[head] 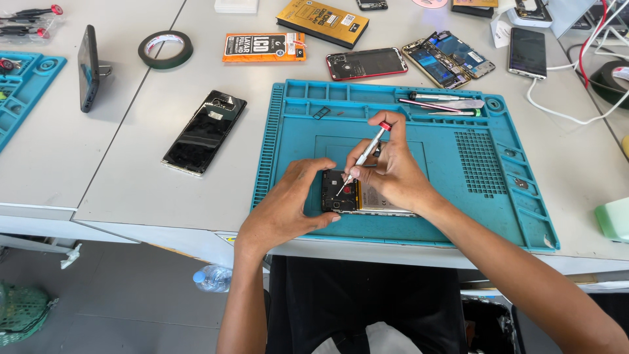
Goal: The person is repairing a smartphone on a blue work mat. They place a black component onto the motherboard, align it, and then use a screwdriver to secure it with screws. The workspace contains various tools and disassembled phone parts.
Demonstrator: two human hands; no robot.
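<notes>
My right hand point(393, 172) pinches a slim screwdriver point(367, 154) between thumb and fingertips, red cap up, shaft tilted, tip down on the opened phone point(357, 195). My left hand point(288, 203) clamps the phone's left end, thumb along its near edge, fingers curled over the top. The phone lies flat on the blue mat point(458, 196), back off, dark board at the left and pale battery at the right, partly under my right palm.

At 1 o'clock from the phone, in the mat's top trough, lie tweezers and a pry tool point(445, 103), close together. At 10 o'clock, off the mat on the grey table point(131, 183), a black phone point(204, 132) lies face down, well apart. Further out at 11 o'clock sits a tape roll point(166, 50), and beside it an orange packet point(263, 47). At 12 o'clock lies a red-framed phone point(367, 63), with a yellow box point(322, 21) beyond it. At 1 o'clock are two stripped phones point(449, 58) side by side, then a dark phone point(527, 52) with white cable point(563, 113) near it. At far 9 o'clock a phone stands upright on a stand point(88, 67).
</notes>
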